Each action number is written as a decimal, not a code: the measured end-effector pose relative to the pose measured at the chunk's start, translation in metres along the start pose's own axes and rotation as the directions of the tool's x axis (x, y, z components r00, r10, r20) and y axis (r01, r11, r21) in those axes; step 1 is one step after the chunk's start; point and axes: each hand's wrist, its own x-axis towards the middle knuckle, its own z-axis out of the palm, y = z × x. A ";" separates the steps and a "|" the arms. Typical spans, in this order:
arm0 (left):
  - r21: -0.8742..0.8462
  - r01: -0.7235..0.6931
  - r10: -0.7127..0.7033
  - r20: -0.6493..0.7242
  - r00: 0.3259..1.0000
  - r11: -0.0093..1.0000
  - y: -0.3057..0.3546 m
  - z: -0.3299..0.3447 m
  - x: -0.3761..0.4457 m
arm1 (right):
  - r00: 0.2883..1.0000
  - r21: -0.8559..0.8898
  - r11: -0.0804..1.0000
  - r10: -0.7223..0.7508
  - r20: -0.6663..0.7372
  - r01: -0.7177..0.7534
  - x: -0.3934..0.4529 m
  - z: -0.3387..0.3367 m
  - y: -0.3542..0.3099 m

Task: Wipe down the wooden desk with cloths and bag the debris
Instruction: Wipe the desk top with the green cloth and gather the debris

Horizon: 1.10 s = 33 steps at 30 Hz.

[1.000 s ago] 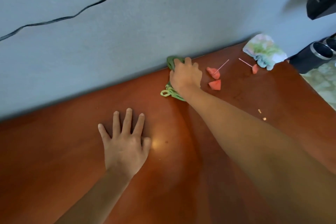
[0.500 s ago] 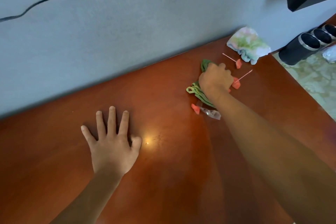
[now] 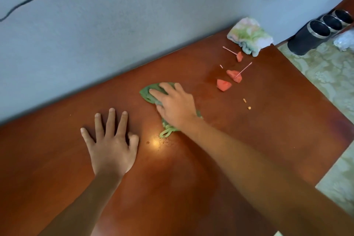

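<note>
A crumpled green wiping cloth (image 3: 153, 93) lies near the middle of the glossy reddish-brown wooden worktop (image 3: 268, 120), pressed flat under the right hand (image 3: 175, 106), whose fingers lie nearly straight over it. The left hand (image 3: 112, 144) rests palm-down beside it, fingers spread and released. Toward the far right corner lie three pink-red chunks (image 3: 223, 84) with thin pink picks (image 3: 243, 70), two small tan crumbs (image 3: 244, 100), and a folded pastel green-and-pink towel (image 3: 250, 36) against the wall.
</note>
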 end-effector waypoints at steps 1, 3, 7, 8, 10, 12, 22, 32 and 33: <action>-0.001 0.000 0.000 0.004 1.000 1.000 0.000 0.000 0.001 | 0.999 0.000 1.000 -0.022 0.025 0.022 0.009 -0.006 0.012; -0.005 0.004 -0.004 0.007 1.000 1.000 0.000 0.000 0.001 | 0.997 0.003 0.999 -0.053 0.059 0.053 0.024 -0.021 0.028; 0.000 -0.001 0.001 -0.002 1.000 1.000 -0.001 0.000 0.000 | 0.993 -0.012 0.998 -0.067 -0.096 0.067 0.030 -0.058 0.039; -0.004 -0.004 0.004 -0.005 1.000 1.000 -0.001 0.000 0.000 | 0.981 -0.012 0.997 -0.074 -0.177 0.073 0.024 -0.064 0.038; -0.010 -0.009 0.009 -0.008 1.000 1.000 -0.001 0.000 0.000 | 0.938 0.039 0.996 -0.060 -0.342 0.078 0.007 -0.069 0.024; -0.027 0.000 -0.001 -0.009 1.000 1.000 0.000 0.001 0.000 | 0.913 0.148 0.988 0.012 -0.408 0.053 -0.020 -0.063 -0.005; -0.029 -0.453 0.452 -0.050 0.891 0.891 -0.014 0.002 0.002 | 0.975 0.060 0.996 -0.059 -0.213 0.074 -0.134 0.006 -0.005; -0.027 -0.589 0.586 -0.072 0.807 0.808 -0.012 0.003 0.005 | 0.969 -0.041 0.981 0.178 -0.174 -0.188 -0.084 -0.018 0.144; -0.032 -0.588 0.584 -0.082 0.807 0.808 -0.011 0.002 0.004 | 0.968 -0.054 0.978 0.188 -0.166 -0.200 -0.080 -0.020 0.151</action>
